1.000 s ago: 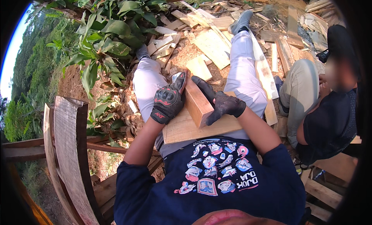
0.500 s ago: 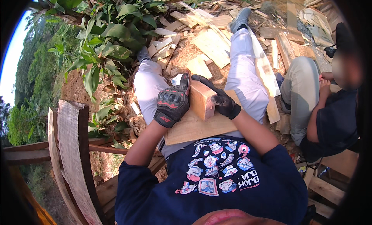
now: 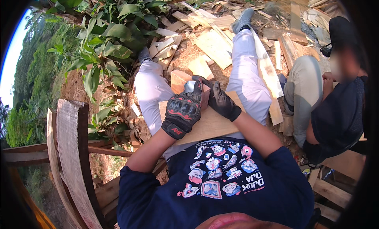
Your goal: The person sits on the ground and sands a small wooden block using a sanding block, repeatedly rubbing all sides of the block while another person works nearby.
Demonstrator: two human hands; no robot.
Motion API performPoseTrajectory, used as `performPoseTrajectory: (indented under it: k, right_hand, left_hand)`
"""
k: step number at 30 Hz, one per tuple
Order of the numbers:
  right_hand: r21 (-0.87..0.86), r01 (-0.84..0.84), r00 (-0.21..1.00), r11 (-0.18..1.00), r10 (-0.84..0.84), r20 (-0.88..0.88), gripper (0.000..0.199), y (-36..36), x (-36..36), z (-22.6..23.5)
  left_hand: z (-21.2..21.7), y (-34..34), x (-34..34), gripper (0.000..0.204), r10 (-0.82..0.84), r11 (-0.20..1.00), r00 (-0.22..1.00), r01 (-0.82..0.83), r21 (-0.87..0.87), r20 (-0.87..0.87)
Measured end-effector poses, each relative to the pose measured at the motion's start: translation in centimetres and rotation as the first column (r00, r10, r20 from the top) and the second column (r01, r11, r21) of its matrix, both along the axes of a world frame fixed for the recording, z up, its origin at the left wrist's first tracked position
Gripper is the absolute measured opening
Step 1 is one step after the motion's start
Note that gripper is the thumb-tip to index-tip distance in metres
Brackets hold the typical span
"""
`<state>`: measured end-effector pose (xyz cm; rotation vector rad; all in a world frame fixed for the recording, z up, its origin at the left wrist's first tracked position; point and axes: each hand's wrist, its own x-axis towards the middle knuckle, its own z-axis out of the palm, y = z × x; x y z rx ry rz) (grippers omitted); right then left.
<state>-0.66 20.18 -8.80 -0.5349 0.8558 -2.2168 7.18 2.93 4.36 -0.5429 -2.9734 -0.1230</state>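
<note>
Both my hands wear black gloves with red trim. A wooden block (image 3: pixel 179 80) is between them, above a flat wooden board (image 3: pixel 213 128) that lies across my lap. My left hand (image 3: pixel 183 110) is closed over the block's near side, its knuckles facing up. Beside its fingers, a small pale piece (image 3: pixel 190 86) lies against the block; its kind I cannot make out. My right hand (image 3: pixel 223 102) holds the block's right end, fingers reaching round the far side and thumb raised. The gloves hide much of the block.
Wood offcuts (image 3: pixel 213 47) and planks litter the ground beyond my legs. Leafy plants (image 3: pixel 114 39) grow at the far left. Upright boards (image 3: pixel 71 150) stand by my left arm. Another person (image 3: pixel 335 106) sits close on my right, and a long plank (image 3: pixel 266 67) lies beside my right leg.
The block has turned, and its far end now points further left. My left hand has moved right and nearer me; my right thumb has lifted off the block.
</note>
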Motion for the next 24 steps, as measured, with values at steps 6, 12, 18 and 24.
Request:
performPoseTrajectory:
  k: [6, 12, 18, 24]
  right_hand:
    - [0.054, 0.011, 0.998, 0.998, -0.008, -0.060, 0.076, -0.2, -0.8, 1.6]
    - [0.630, -0.034, 0.963, 0.776, 0.194, -0.188, 0.079, -1.2, -5.6, 2.6]
    - [0.108, -0.196, 0.879, 0.975, 0.126, 0.460, 0.062, -7.7, -9.5, -4.6]
    - [0.206, -0.408, 0.761, 0.889, 0.207, 0.615, 0.040, -6.4, -6.5, 0.8]
  left_hand:
    - [0.0, -3.1, -1.1, 0.076, -0.096, 0.995, 0.983, 0.090, 0.046, 0.160]
    - [-0.5, -2.8, -0.2, 0.076, -0.080, 0.994, 0.974, 0.062, 0.091, 0.213]
    - [0.8, -2.2, -0.5, 0.079, -0.130, 0.984, 0.978, 0.108, 0.138, 0.165]
    - [0.2, -2.6, 0.4, 0.079, -0.055, 0.998, 0.994, 0.056, -0.009, 0.094]
